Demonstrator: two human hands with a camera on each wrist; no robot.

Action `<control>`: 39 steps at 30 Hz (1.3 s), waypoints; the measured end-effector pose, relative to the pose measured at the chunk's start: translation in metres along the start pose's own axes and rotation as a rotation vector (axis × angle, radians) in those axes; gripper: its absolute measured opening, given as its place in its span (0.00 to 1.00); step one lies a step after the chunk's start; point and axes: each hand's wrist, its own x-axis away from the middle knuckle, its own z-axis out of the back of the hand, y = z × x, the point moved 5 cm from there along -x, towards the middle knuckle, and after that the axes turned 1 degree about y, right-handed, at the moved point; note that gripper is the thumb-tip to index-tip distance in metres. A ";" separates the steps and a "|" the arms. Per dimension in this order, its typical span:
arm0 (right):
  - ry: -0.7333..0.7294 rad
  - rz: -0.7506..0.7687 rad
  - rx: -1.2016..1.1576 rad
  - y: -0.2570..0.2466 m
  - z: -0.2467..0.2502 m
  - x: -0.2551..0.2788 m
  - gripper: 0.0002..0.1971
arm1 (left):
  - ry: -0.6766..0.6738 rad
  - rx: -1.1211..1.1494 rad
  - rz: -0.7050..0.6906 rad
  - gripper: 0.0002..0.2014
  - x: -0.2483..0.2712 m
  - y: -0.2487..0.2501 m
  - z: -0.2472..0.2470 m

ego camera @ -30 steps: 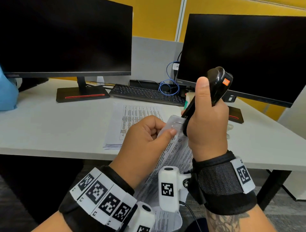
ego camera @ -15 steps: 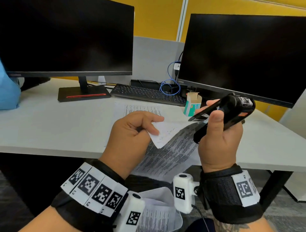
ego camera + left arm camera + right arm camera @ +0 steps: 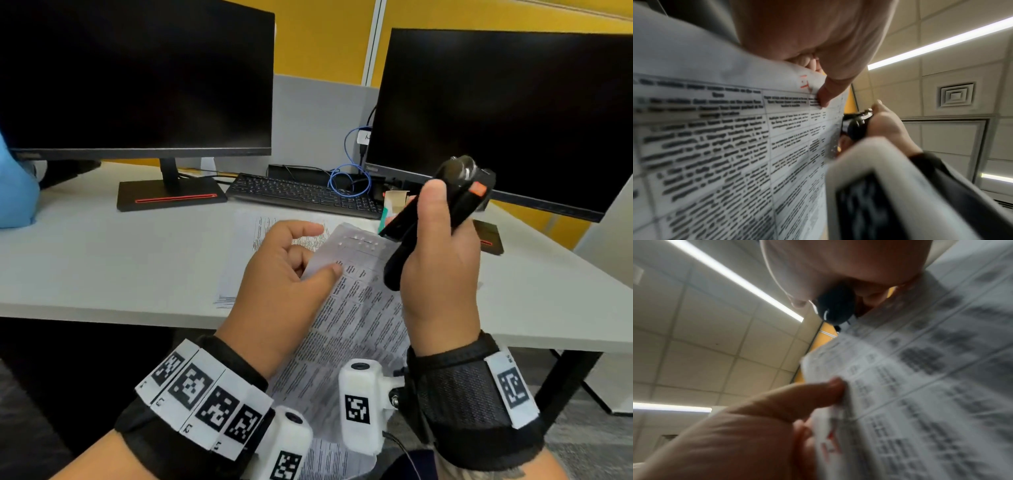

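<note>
Looking across the pale worktop [image 3: 85, 267], I see the left monitor [image 3: 137, 75] and the right monitor [image 3: 513, 113], both dark, with a black keyboard [image 3: 301, 195] between them and a flat stack of printed pages [image 3: 246, 240] nearer the edge. Held up in front of the person is a bundle of printed sheets [image 3: 356, 308]. The left hand [image 3: 284, 284] pinches it near its upper left edge, thumb [image 3: 824, 95] on the face of the top page and fingers curled behind. The right hand [image 3: 438, 274] is wrapped tight round a black stapler [image 3: 459, 192] with an orange tab, thumb laid along its back. The stapler's long axis slants from upper right down to lower left, its mouth gaping and aimed at the sheets' top right corner. That corner lies just to its left — near, but by my eye not yet between the arms. The right hand is the nearer to that corner, so I'd judge the next move is its own — a short slide leftward over the corner, then a squeeze.
</note>
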 end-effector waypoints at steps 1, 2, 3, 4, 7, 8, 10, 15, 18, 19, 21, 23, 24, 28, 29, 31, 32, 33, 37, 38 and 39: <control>-0.013 -0.029 0.001 -0.002 -0.005 -0.001 0.20 | -0.007 -0.009 0.004 0.18 0.002 0.000 -0.003; -0.025 -0.046 0.000 -0.003 -0.009 -0.002 0.21 | -0.016 -0.022 0.002 0.17 0.003 0.001 -0.006; -0.033 -0.059 0.000 -0.005 -0.012 -0.002 0.22 | -0.025 -0.032 -0.002 0.17 0.005 0.003 -0.009; -0.034 -0.071 0.005 -0.006 -0.015 -0.003 0.24 | -0.033 -0.035 -0.004 0.16 0.006 0.004 -0.012; -0.018 -0.088 0.015 -0.009 -0.018 -0.005 0.28 | -0.041 -0.029 -0.004 0.16 0.007 0.006 -0.016; -0.013 -0.090 0.023 -0.010 -0.018 -0.005 0.28 | -0.042 -0.027 -0.007 0.16 0.007 0.007 -0.016; 0.002 -0.089 0.037 -0.010 -0.017 -0.005 0.25 | -0.047 -0.024 -0.010 0.16 0.007 0.008 -0.017; 0.026 -0.065 0.031 -0.012 -0.014 -0.005 0.19 | -0.064 -0.021 -0.024 0.16 0.007 0.007 -0.018; 0.010 -0.017 0.047 -0.015 -0.015 -0.006 0.19 | -0.090 -0.012 -0.031 0.16 0.009 0.007 -0.021; -0.004 -0.012 0.047 -0.014 -0.016 -0.007 0.19 | -0.096 -0.008 -0.035 0.15 0.008 0.006 -0.022; -0.028 -0.027 0.035 -0.011 -0.017 -0.009 0.20 | -0.113 -0.009 -0.033 0.15 0.007 0.002 -0.022; -0.057 -0.068 -0.006 -0.008 -0.018 -0.010 0.25 | -0.116 -0.028 -0.035 0.16 0.004 -0.002 -0.019; -0.061 -0.090 -0.040 -0.006 -0.016 -0.011 0.28 | -0.112 -0.049 -0.038 0.17 0.002 -0.003 -0.016; 0.035 -0.118 -0.154 -0.006 0.001 -0.016 0.20 | -0.070 -0.073 -0.075 0.19 -0.004 -0.007 -0.003; 0.063 -0.115 -0.149 -0.006 0.005 -0.016 0.19 | -0.049 -0.061 -0.088 0.22 -0.004 -0.007 0.000; 0.102 -0.132 -0.144 -0.004 0.010 -0.016 0.22 | -0.024 -0.047 -0.113 0.26 -0.006 -0.010 0.004; 0.112 -0.147 -0.142 -0.002 0.012 -0.015 0.24 | -0.019 -0.046 -0.130 0.26 -0.007 -0.011 0.005; 0.119 -0.163 -0.144 0.000 0.013 -0.015 0.25 | -0.019 -0.048 -0.145 0.25 -0.007 -0.012 0.006; 0.135 -0.172 -0.119 0.005 0.016 -0.013 0.23 | -0.028 -0.057 -0.176 0.24 -0.006 -0.017 0.005; 0.137 -0.166 -0.119 0.005 0.016 -0.013 0.24 | -0.028 -0.052 -0.175 0.25 -0.006 -0.019 0.005; 0.133 -0.160 -0.120 0.004 0.016 -0.013 0.26 | -0.027 -0.047 -0.177 0.25 -0.006 -0.020 0.006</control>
